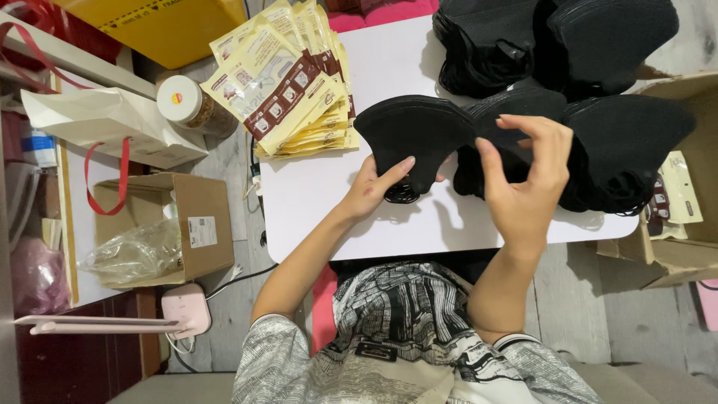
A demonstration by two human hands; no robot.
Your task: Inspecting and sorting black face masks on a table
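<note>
My left hand [376,188] grips a folded black face mask [413,135] from below, holding it above the white table [314,202]. My right hand [526,179] is raised just right of it, fingers spread and curled over a row of stacked black masks [628,142]; it touches the nearest stack and whether it pinches anything is unclear. A fanned pile of cream and brown flat pouches [288,82] lies on the table's far left part.
More black mask stacks [553,41] fill the table's far right. A cardboard box [692,224] stands at the right. On the left are a smaller carton [198,224] with a plastic bag, a white paper bag [105,123], a jar [187,101], and a pink lamp base [187,310].
</note>
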